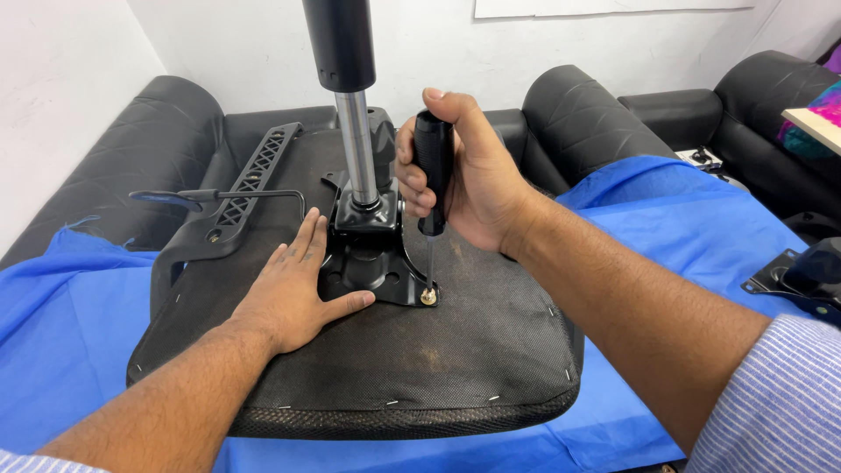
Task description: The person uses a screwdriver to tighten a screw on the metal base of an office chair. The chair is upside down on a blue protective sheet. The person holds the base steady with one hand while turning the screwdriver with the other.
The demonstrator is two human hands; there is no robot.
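Surface: blue cloth (666, 228) spread over a black sofa (175, 114), white walls behind.
Seat: upturned chair seat (420, 359) lies on the cloth, its metal plate (368, 263) and gas cylinder (355, 140) standing upright.
Right hand (464, 175): grip closed around a black-handled screwdriver (433, 166), tip on a brass screw (428, 296) at the plate's corner.
Left hand (293, 293): flat, fingers spread, pressing beside the plate.
Around: armrest (236, 201) at left; another metal part (802, 276) far right.

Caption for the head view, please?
Right hand drives screwdriver into bracket screw; left hand steadies upturned chair seat.
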